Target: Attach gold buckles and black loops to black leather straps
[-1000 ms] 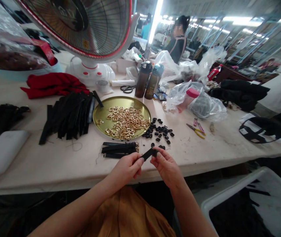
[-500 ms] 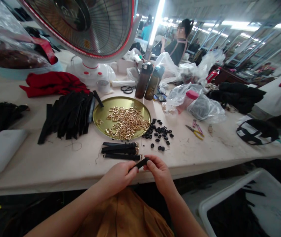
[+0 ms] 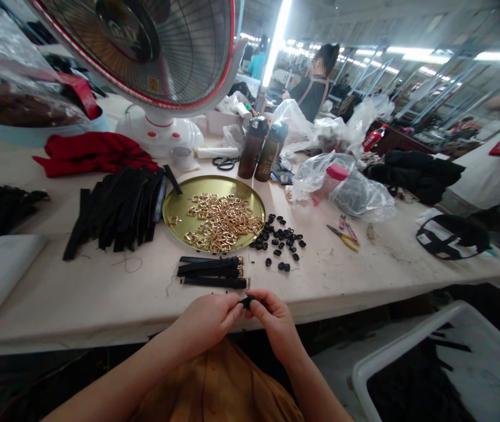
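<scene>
My left hand (image 3: 210, 319) and my right hand (image 3: 273, 319) meet at the table's near edge, both pinched on a short black strap (image 3: 247, 301) of which only a small end shows between the fingers. Just beyond them lie a few finished black straps with gold buckles (image 3: 212, 271). Farther back sits a round gold tray (image 3: 174, 206) heaped with gold buckles (image 3: 221, 221). Small black loops (image 3: 279, 241) are scattered to the tray's right. A pile of plain black straps (image 3: 120, 208) lies to the tray's left.
A large fan (image 3: 157, 53) stands at the back, with red cloth (image 3: 94, 152), two dark bottles (image 3: 261, 147), scissors (image 3: 224, 163) and plastic bags (image 3: 342, 184) nearby. Pliers (image 3: 343, 237) lie right of the loops. A white bin (image 3: 443, 363) sits at lower right. Another person (image 3: 315, 82) works behind.
Both hands have drawn back toward me and closer together. The black strap, which stuck out between them earlier, is now almost hidden in the fingers.
</scene>
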The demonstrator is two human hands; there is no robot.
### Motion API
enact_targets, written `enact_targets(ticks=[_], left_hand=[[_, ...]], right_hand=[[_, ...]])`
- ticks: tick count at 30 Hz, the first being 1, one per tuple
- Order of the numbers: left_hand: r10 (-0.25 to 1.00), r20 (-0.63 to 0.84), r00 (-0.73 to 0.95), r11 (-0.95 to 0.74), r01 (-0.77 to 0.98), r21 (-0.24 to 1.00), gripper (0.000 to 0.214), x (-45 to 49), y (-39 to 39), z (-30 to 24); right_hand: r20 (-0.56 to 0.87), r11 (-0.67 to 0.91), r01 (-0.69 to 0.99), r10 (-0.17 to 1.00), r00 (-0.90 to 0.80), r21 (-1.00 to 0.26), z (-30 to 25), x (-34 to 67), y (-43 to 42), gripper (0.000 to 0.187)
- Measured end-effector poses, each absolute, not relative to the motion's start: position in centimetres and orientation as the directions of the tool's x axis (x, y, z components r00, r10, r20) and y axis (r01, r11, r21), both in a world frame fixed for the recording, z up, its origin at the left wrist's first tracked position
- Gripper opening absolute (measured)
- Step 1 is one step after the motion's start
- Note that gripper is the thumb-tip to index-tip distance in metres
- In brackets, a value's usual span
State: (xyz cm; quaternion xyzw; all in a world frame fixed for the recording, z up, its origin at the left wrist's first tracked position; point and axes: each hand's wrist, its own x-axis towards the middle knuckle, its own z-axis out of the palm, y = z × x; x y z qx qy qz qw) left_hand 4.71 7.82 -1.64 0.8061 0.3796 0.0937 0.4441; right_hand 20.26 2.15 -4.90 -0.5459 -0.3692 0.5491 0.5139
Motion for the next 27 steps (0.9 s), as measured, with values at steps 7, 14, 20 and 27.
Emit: enact_targets(ticks=[7, 14, 20, 27], left_hand=[[0.690, -0.182, 0.700, -0.266, 0.479, 0.837, 0.033, 5.2, 7.8, -1.5], [0.684, -0.199, 0.702, -0.283, 0.506, 0.815, 0.032, 4.7, 7.8, -2.5], [0.681, -0.213, 0.701, -0.282, 0.519, 0.807, 0.030, 5.2, 7.5, -2.8], [0.701, -0.209, 0.682, -0.268, 0.523, 0.809, 0.033, 5.7, 7.1, -2.9]], right_hand=[[-0.242, -0.217, -0.213, 0.965, 0.103, -0.953, -5.0, 20.5, 2.3, 0.021], [-0.060, -0.067, 0.052, 0.991, 0.117, -0.996, -5.4, 20.5, 2.1, 0.014], [0.004, 0.004, 0.212, 1.000, -0.001, -0.977, -4.9, 21.2, 2.5, 0.016], [-0.242, -0.241, -0.096, 0.970, -0.008, -0.966, -5.1, 21.3, 2.6, 0.016]])
